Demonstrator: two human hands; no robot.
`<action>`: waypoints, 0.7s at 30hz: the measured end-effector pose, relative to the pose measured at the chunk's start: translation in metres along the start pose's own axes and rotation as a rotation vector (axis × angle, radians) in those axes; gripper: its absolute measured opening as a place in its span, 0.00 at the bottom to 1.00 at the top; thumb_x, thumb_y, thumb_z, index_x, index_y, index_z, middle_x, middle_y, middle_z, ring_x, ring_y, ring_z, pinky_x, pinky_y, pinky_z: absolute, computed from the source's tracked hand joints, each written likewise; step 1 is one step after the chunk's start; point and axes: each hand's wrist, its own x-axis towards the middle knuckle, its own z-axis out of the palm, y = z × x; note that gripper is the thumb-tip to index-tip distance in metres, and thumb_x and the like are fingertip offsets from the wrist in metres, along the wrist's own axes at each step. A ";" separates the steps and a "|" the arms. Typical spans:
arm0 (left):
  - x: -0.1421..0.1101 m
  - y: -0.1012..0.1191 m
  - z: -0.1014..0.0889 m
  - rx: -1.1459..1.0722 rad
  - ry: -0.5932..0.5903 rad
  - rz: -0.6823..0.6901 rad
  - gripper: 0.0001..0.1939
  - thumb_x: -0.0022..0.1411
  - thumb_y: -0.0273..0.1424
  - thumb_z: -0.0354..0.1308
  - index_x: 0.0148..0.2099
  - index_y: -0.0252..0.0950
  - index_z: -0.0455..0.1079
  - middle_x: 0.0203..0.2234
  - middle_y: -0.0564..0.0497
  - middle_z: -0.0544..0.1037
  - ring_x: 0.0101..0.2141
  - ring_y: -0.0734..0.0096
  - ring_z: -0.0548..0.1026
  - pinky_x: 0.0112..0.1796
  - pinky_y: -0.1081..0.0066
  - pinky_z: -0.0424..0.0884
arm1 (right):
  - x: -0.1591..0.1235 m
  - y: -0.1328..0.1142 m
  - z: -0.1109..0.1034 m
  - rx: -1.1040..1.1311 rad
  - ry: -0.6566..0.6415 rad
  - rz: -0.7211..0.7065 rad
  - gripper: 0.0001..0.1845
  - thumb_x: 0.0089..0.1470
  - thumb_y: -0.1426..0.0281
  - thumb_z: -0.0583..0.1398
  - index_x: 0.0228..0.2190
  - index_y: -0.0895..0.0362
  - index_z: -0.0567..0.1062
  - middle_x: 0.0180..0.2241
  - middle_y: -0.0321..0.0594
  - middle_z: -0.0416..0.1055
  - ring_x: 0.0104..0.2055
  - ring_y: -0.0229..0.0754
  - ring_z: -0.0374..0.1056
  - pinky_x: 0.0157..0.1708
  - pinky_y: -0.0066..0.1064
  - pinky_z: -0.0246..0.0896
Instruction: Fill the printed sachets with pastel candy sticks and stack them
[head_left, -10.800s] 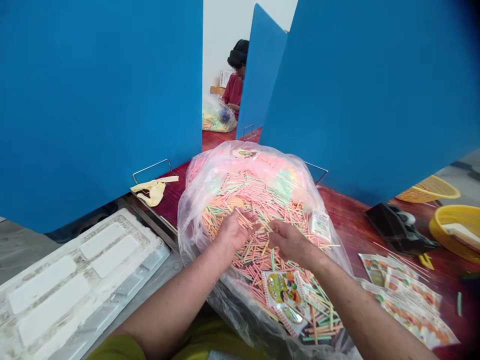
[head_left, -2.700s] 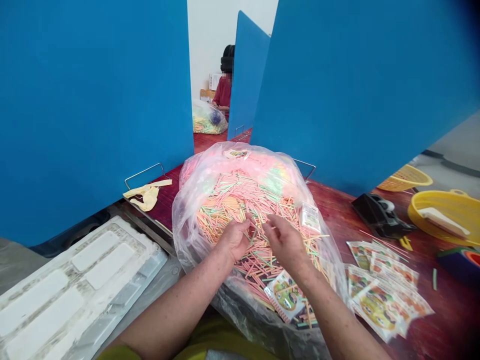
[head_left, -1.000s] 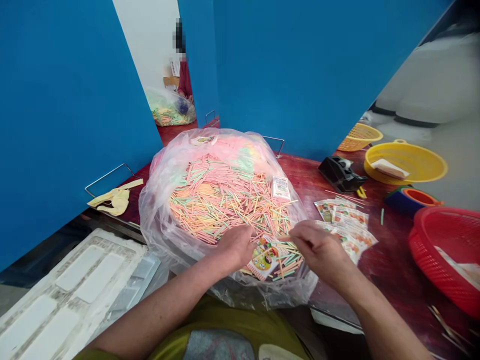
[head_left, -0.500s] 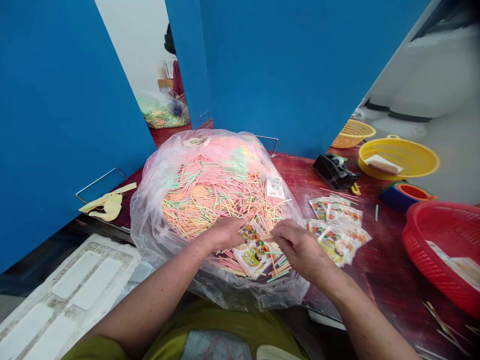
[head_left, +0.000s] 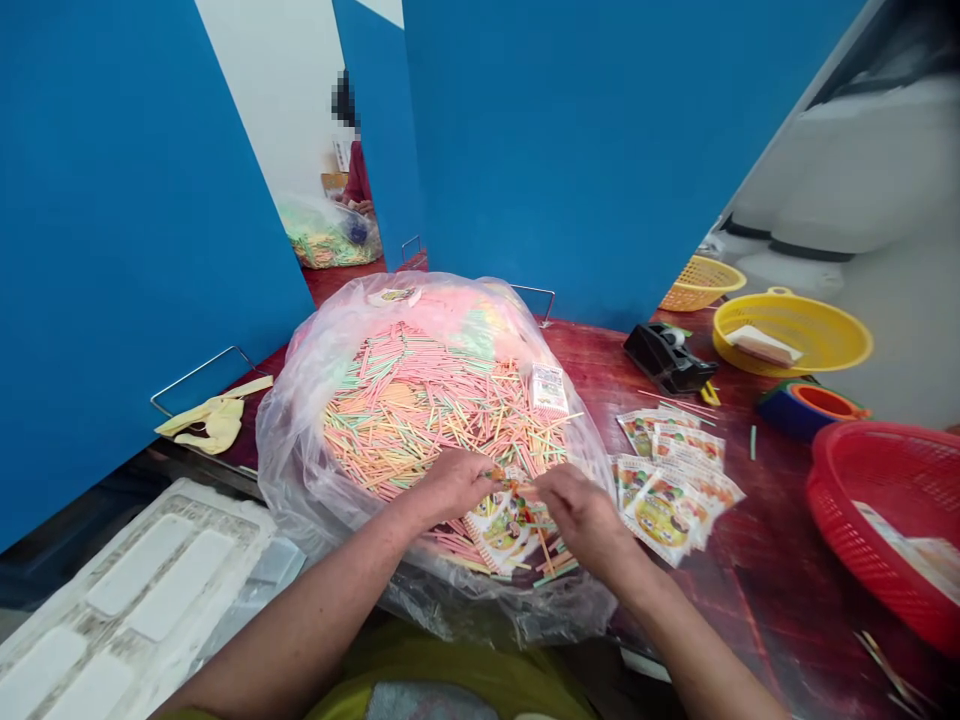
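A large clear plastic bag point(head_left: 300, 420) lies open on the table, filled with thin pastel pink, green and orange sticks point(head_left: 420, 410). My left hand point(head_left: 450, 485) and my right hand point(head_left: 577, 520) meet over the near part of the heap. My left fingertips pinch a small bunch of coloured sticks, while my curled right fingers reach toward it, their grip hidden. Just below both hands, a printed paper packet point(head_left: 502, 530) lies on the sticks. A small clear packet point(head_left: 549, 390) rests on the far side of the heap. Right of the bag is a loose pile of printed packets point(head_left: 667, 505).
Tall blue dividers point(head_left: 585, 130) stand behind the bag. A black tape dispenser point(head_left: 667, 358), yellow basket point(head_left: 787, 335) and red basket point(head_left: 877, 530) sit right. A white moulded tray point(head_left: 135, 600) lies left. Beyond, a co-worker's red sleeve point(head_left: 358, 185) shows.
My view has swung left and down since the oldest frames, bringing the red basket in. My hands have drawn together over the printed packet, and the packet pile looks unchanged over the last half second.
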 end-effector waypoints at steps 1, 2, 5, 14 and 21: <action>-0.002 -0.001 -0.003 -0.019 -0.019 0.026 0.14 0.55 0.35 0.54 0.20 0.35 0.64 0.14 0.57 0.61 0.20 0.77 0.58 0.24 0.76 0.49 | 0.001 -0.001 -0.005 0.031 0.038 0.016 0.08 0.54 0.73 0.52 0.28 0.56 0.71 0.26 0.38 0.66 0.29 0.36 0.64 0.29 0.28 0.63; -0.004 -0.002 -0.007 -0.036 -0.037 0.058 0.16 0.56 0.36 0.52 0.20 0.34 0.63 0.14 0.58 0.60 0.19 0.78 0.57 0.23 0.76 0.49 | 0.003 -0.002 -0.010 0.051 0.067 0.017 0.07 0.54 0.72 0.52 0.30 0.55 0.71 0.27 0.38 0.67 0.30 0.37 0.64 0.29 0.29 0.63; -0.010 0.000 -0.017 -0.048 -0.058 0.193 0.20 0.61 0.38 0.47 0.20 0.34 0.60 0.15 0.57 0.57 0.20 0.78 0.57 0.24 0.76 0.50 | 0.013 -0.010 -0.027 0.035 0.134 -0.075 0.07 0.54 0.72 0.52 0.32 0.55 0.70 0.29 0.39 0.67 0.32 0.38 0.65 0.31 0.30 0.63; -0.022 0.008 -0.032 0.065 0.096 0.391 0.18 0.63 0.36 0.45 0.24 0.36 0.66 0.20 0.53 0.68 0.25 0.73 0.64 0.35 0.73 0.54 | 0.035 -0.037 -0.036 -0.167 -0.109 -0.413 0.14 0.53 0.80 0.48 0.37 0.57 0.68 0.35 0.43 0.67 0.36 0.38 0.66 0.33 0.29 0.65; -0.032 0.010 -0.034 -0.299 0.127 0.312 0.10 0.58 0.35 0.52 0.37 0.41 0.73 0.31 0.49 0.76 0.35 0.64 0.69 0.45 0.67 0.53 | 0.050 -0.064 -0.043 -0.058 -0.327 -0.382 0.15 0.53 0.79 0.49 0.41 0.55 0.68 0.34 0.41 0.67 0.35 0.38 0.65 0.33 0.30 0.65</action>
